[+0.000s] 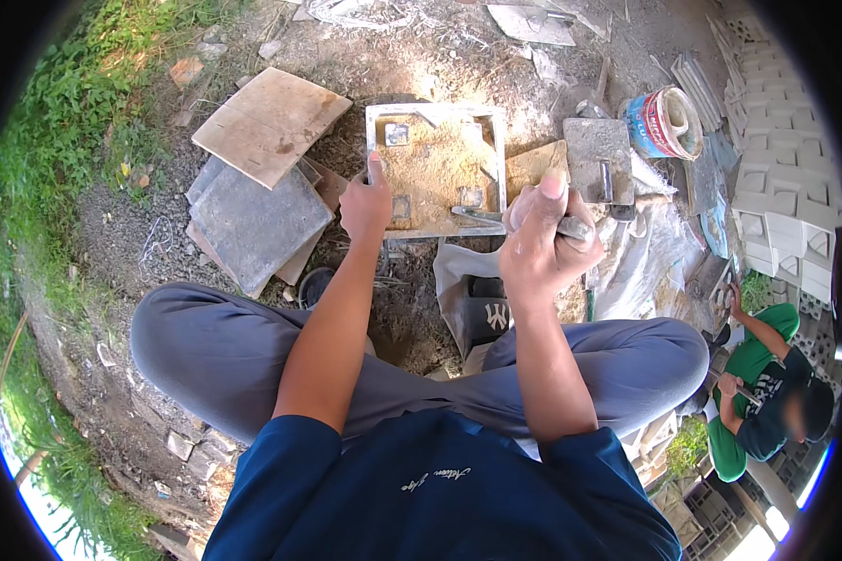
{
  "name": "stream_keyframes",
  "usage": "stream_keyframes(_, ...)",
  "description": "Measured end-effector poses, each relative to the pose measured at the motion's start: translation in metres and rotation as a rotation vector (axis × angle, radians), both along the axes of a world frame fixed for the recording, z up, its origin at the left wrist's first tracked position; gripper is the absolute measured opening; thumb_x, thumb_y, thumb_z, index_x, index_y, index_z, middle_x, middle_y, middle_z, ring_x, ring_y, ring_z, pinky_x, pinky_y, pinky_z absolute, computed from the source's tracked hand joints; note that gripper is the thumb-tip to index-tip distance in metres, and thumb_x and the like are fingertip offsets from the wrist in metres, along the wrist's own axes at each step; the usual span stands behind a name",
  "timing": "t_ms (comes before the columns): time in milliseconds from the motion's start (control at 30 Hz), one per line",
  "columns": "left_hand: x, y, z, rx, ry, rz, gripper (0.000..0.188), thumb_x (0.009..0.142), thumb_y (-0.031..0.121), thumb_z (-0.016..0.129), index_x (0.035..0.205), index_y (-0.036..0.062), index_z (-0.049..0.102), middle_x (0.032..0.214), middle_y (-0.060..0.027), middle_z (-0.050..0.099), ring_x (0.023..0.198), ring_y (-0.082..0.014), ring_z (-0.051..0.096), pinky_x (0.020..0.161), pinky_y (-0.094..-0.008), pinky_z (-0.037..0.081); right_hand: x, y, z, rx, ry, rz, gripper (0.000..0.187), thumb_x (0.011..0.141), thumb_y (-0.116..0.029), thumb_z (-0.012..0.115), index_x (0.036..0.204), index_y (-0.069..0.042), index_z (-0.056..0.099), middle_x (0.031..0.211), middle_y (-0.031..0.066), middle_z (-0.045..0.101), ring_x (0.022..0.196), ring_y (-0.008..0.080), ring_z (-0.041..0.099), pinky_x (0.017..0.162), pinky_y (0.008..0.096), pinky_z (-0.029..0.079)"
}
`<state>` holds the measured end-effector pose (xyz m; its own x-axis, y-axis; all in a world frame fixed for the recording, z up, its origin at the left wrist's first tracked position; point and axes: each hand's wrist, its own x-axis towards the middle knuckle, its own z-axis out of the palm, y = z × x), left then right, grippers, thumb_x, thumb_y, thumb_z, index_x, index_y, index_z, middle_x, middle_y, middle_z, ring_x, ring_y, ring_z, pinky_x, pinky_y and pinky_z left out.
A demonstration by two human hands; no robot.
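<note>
1. The shallow square frame [500, 150] lies at the upper centre of the picture, filled with a sandy, yellowish-brown material [430, 173]. Small dark square pieces [397, 134] show near its upper left, lower left and lower right corners.
2. The left hand [366, 208] is at the frame's left side, toward its lower corner. Its thumb points up the picture along the rim; the other fingers are mostly hidden, so how far they close cannot be told.
3. The right hand [547, 238] is just right of the frame's lower right corner, closed in a fist around a metal-bladed tool [482, 216]. The blade reaches left over that corner; the handle's end pokes out on the fist's right. The thumb lies uppermost, its tip toward the top of the picture.
4. The left forearm [323, 337] rises from the lower centre-left, leaning slightly right; the right forearm [554, 369] rises from the lower centre-right, leaning slightly left. Both sleeves are dark blue.
5. At the left of the frame, a tan board [271, 123] overlaps a grey slab [260, 224].
6. At the upper right are a flat grey plate with a handle [585, 140] and a round bucket [659, 123]. A co-worker in green and black [753, 411] sits at the lower right.
</note>
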<state>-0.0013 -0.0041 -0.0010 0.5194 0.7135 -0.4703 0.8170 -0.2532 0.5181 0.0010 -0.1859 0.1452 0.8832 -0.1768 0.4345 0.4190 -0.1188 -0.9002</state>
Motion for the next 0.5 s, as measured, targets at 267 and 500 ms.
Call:
stream_keyframes(267,0.001,-0.003,0.0,-0.014,0.0,0.0,0.085,0.095,0.074,0.034,0.123,0.0029,0.069,0.117,-0.0255,0.069,0.113,-0.0431,0.064,0.097,-0.0535,0.05,0.011,0.026,0.024,0.178,-0.065,-0.02,0.041,0.099,-0.005,0.065,0.062,-0.008,0.047,0.054,-0.0056,0.046,0.048,0.0004,0.037,0.041,0.0232,0.025)
stream_keyframes(500,-0.002,0.001,0.002,-0.031,-0.006,0.007,0.085,0.094,0.075,0.035,0.125,0.0022,0.068,0.118,-0.0263,0.068,0.114,-0.0433,0.064,0.097,-0.0531,0.05,0.009,0.037,0.045,0.213,-0.043,0.049,0.041,0.104,-0.017,0.058,0.066,-0.006,0.052,0.054,-0.0012,0.047,0.045,0.0038,0.039,0.038,0.0243,0.027)
